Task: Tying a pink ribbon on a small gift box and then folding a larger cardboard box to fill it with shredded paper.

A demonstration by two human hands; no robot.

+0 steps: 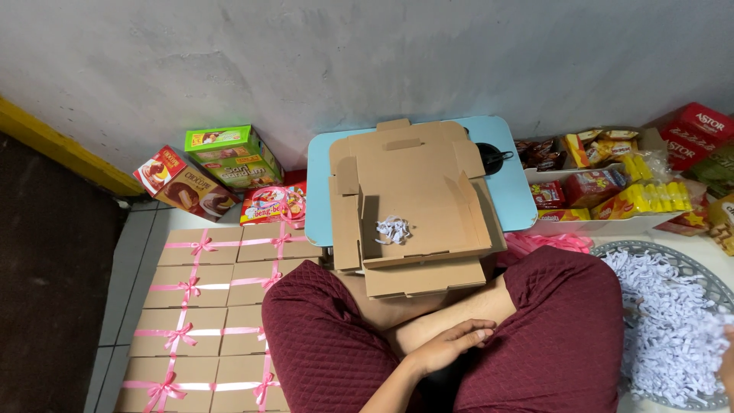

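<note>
Grey wall behind. Open box [417, 206] on blue surface [512, 191], little paper [394, 229] inside. Left hand [451, 344] loose on lap. Right hand [726, 367] in shred pile [665, 321], fingers hidden. Tied boxes [206, 321] done.

One head-worn camera looks steeply down, close over the lap [428, 352].

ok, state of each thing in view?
cardboard box: open, lid flaps up, small tuft of paper shreds inside
ribboned boxes: closed, tied with pink bows
shred tray: full
left hand: resting on leg, empty
right hand: in the shreds, mostly out of frame
</note>
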